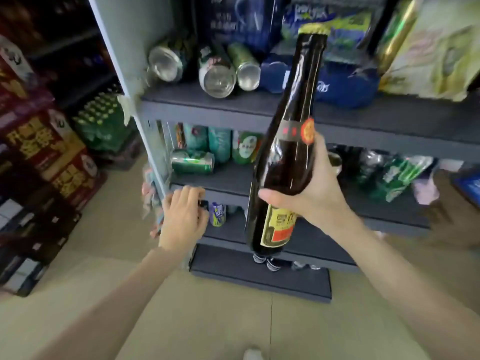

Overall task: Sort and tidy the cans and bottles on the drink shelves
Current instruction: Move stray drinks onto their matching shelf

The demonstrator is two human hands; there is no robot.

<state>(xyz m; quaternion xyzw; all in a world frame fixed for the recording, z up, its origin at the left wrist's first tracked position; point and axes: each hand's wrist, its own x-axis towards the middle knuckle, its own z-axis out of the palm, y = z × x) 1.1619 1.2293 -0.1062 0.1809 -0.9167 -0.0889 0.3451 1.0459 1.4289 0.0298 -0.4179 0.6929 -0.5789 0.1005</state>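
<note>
My right hand is shut around the body of a tall brown glass bottle with a gold cap and a yellow label, held upright and tilted slightly right in front of the dark shelves. My left hand reaches toward the lower left of the shelves with its fingers curled around something small and dark that I cannot make out. Three cans lie on their sides on the upper shelf. On the middle shelf a green can lies on its side before several upright cans. A small can stands on the lower shelf.
Blue bags and a blue box crowd the upper shelf's right. Plastic-wrapped green packs sit at the middle shelf's right. Stacked red and dark cartons and wrapped green bottles stand on the floor at left. Beige tiled floor lies below.
</note>
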